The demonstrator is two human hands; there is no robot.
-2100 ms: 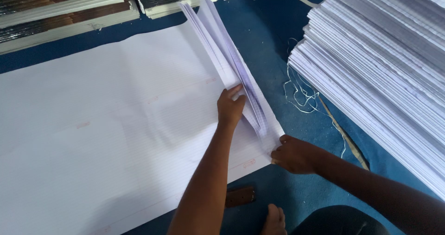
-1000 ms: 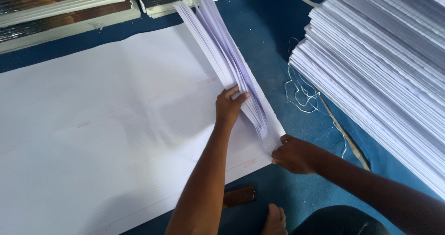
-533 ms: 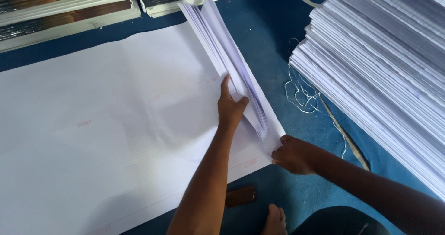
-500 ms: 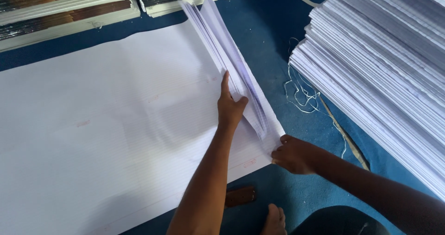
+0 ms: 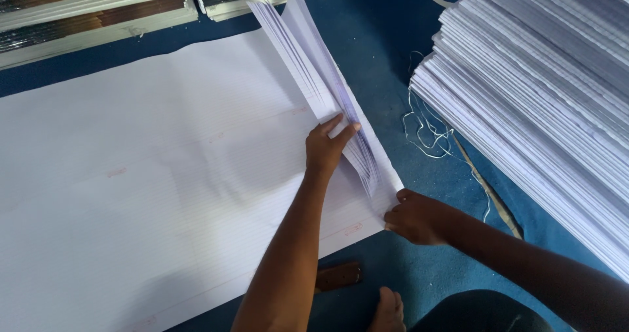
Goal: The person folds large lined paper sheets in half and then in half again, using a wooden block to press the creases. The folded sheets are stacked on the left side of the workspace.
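— Since the earlier frame, what moved?

— Barely anything: the left hand (image 5: 327,150) had slid a little up the fanned sheets (image 5: 314,76), fingers spread flat against them, thumb beneath

— And the right hand (image 5: 416,215)?

— It stayed at the near corner of the fan, fingers curled, pinching the sheet edges

— Where did the paper lie?

— The fan rose along the right edge of the big paper stack (image 5: 144,175) on the blue floor (image 5: 386,70). A tall pile of sheets (image 5: 544,89) stood to the right, with loose string (image 5: 426,132) between them
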